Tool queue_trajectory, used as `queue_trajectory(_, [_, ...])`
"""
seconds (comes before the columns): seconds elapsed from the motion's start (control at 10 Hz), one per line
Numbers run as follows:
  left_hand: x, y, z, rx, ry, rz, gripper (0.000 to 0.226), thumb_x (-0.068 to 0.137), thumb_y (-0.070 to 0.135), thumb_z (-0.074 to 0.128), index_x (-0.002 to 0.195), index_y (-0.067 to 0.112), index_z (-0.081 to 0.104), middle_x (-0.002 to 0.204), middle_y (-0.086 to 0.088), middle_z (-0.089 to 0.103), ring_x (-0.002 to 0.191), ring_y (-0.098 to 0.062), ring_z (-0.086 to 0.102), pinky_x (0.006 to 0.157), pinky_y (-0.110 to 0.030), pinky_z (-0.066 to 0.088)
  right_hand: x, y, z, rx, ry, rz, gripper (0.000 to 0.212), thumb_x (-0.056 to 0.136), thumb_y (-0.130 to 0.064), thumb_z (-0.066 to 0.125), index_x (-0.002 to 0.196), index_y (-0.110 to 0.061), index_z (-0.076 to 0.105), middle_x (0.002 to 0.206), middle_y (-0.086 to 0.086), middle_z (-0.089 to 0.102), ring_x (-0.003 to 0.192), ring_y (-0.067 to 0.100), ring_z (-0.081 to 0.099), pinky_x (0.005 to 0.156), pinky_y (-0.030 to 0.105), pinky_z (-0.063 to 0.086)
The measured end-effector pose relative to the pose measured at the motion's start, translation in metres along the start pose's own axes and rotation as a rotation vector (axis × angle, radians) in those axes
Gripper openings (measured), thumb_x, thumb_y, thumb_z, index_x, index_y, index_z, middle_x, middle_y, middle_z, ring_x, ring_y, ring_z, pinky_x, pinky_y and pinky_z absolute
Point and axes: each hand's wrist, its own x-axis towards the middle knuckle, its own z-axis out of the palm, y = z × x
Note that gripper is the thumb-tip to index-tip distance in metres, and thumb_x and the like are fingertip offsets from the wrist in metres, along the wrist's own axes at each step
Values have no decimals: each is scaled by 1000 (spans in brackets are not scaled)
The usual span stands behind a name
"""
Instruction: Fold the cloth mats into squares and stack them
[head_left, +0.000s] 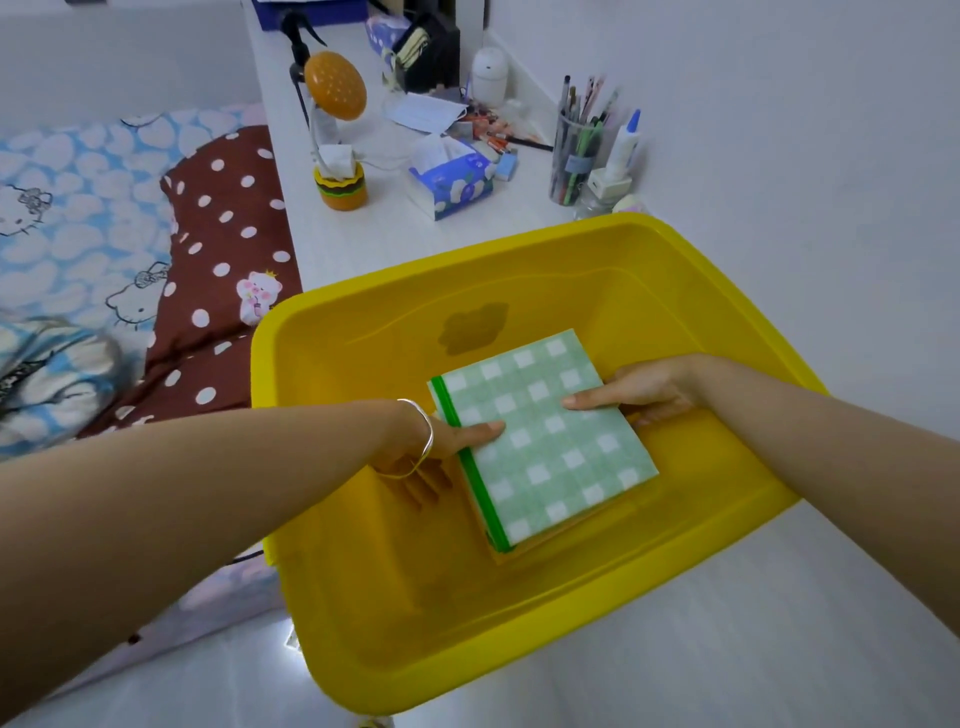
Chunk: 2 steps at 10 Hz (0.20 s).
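Mats (545, 441), folded square, green-checked on top, green-edged, stacked.

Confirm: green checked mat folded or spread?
Folded. The green checked mat is a compact square atop a stack inside the yellow bin, gripped by both hands, left, right.

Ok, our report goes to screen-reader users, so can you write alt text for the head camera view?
Two bare hands, left hand and right hand, grip opposite edges of a folded green-and-white checked cloth mat topping a small stack inside a yellow plastic tub on a white desk. Behind the tub sit a blue tissue box and a clear pen cup.
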Motion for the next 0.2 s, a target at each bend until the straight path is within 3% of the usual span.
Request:
queue_trajectory(0.1, [-15, -1, -6, 27, 22, 17, 92, 75, 71, 50, 140, 9, 33, 136, -13, 50, 123, -31, 50, 98, -45, 45, -16, -1, 1, -38, 65, -35, 68, 79, -53, 63, 135, -20, 45, 132, -4, 54, 118, 15, 53, 103, 36, 41])
queue_trajectory(0.2, [-26, -4, -12, 151, 82, 40, 97, 73, 75, 48, 146, 16, 25, 145, -10, 40, 130, -30, 42, 100, -46, 42, -31, 1, 7, -110, 246, -92, 107, 67, -65, 65, 150, -19, 17, 152, -3, 29, 134, 19, 38, 106, 38, 39])
